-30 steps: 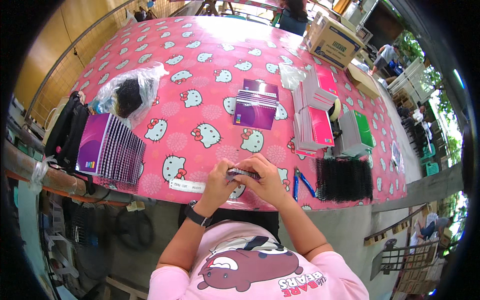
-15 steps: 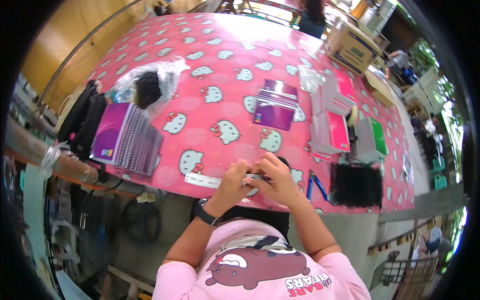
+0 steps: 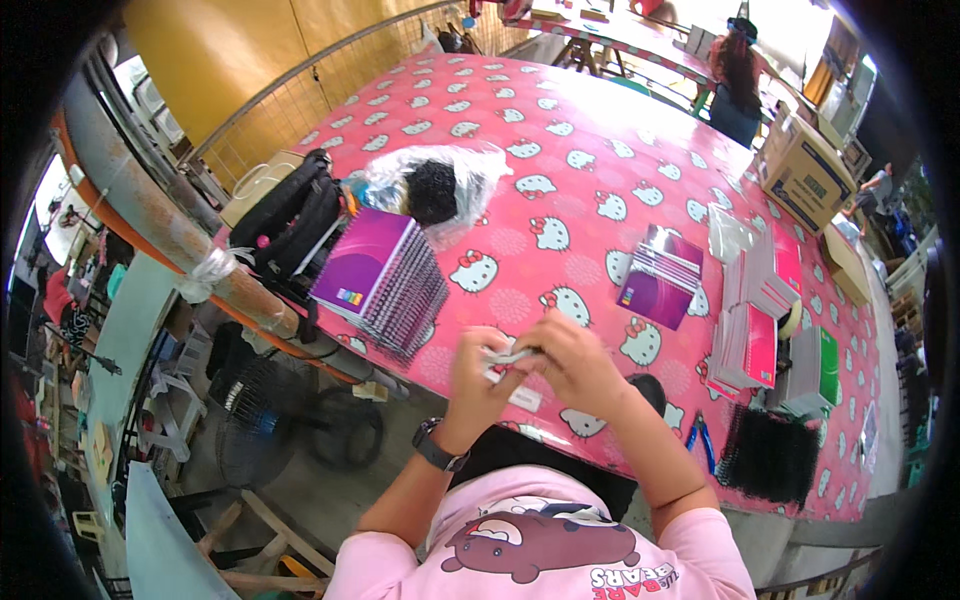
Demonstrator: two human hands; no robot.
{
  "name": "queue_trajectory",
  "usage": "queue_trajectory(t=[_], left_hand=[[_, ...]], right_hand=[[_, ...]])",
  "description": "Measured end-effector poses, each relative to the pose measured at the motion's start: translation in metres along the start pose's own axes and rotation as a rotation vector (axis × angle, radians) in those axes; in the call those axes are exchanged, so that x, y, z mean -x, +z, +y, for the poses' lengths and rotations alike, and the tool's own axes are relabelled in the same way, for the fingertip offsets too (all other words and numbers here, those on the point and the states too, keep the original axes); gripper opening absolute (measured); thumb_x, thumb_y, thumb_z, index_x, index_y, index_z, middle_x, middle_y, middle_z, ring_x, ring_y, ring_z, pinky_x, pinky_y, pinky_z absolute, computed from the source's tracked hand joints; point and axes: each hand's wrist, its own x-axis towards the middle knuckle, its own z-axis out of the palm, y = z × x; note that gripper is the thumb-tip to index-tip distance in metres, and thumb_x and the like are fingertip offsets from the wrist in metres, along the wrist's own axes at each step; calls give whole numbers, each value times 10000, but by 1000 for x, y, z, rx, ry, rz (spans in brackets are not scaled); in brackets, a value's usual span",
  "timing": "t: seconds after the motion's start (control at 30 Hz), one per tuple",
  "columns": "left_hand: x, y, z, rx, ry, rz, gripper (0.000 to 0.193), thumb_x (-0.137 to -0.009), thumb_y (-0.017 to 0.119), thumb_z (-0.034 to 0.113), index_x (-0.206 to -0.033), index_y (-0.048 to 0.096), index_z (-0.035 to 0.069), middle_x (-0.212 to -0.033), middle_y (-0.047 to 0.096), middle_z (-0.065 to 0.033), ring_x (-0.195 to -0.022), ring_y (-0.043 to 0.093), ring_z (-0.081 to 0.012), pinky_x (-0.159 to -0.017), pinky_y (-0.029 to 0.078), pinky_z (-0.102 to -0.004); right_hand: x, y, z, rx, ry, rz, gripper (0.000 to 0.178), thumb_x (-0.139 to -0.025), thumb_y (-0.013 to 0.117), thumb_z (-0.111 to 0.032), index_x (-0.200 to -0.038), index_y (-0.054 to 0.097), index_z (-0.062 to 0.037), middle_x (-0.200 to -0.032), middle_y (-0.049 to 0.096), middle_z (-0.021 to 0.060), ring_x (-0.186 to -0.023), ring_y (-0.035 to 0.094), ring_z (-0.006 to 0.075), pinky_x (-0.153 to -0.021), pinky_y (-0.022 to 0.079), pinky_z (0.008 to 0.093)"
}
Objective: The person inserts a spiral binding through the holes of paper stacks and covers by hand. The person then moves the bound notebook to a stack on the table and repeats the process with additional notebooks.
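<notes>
My left hand (image 3: 474,378) and my right hand (image 3: 575,368) meet above the near edge of the table. Both are closed, pinching a narrow, crumpled white strip (image 3: 508,356) between the fingertips; it looks like paper or tape, and the fingers cover part of it. Below the hands, a small white printed piece (image 3: 525,398) shows against the tablecloth; whether it joins the held strip I cannot tell. Left of my hands stands a stack of purple spiral notebooks (image 3: 385,280). Farther right lie several purple notebooks (image 3: 660,280).
White page stacks with pink covers (image 3: 748,345) and green covers (image 3: 828,365) stand at the right. Near them are blue-handled pliers (image 3: 702,440) and a pile of black binding coils (image 3: 768,455). A clear plastic bag (image 3: 470,190), black bag (image 3: 285,225) and cardboard box (image 3: 805,170) sit farther back.
The view has swung left, so the table appears shifted right. The white strip that stuck out left of my left hand now shows bunched between both hands.
</notes>
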Motion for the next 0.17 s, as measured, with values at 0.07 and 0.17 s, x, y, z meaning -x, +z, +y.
queue_trajectory(t=[0.07,0.17], left_hand=[[-6,-13,8,5,-60,273,451,-776,729,134,-1125,465,25,-1050,517,-117,-1001,520,-217,-903,402,-338],[-18,-43,28,460,-381,123,548,-778,744,187,-1195,433,15,-1157,475,-152,-1041,495,-226,-938,388,-323]], right_hand=[[-29,-5,-10,-292,206,199,183,-862,608,-127,-994,563,-8,-931,590,93,-839,556,251,-771,461,356],[-85,7,-4,-601,201,388,209,-908,591,-177,-1040,559,-18,-1033,622,76,-939,580,215,-828,467,360]])
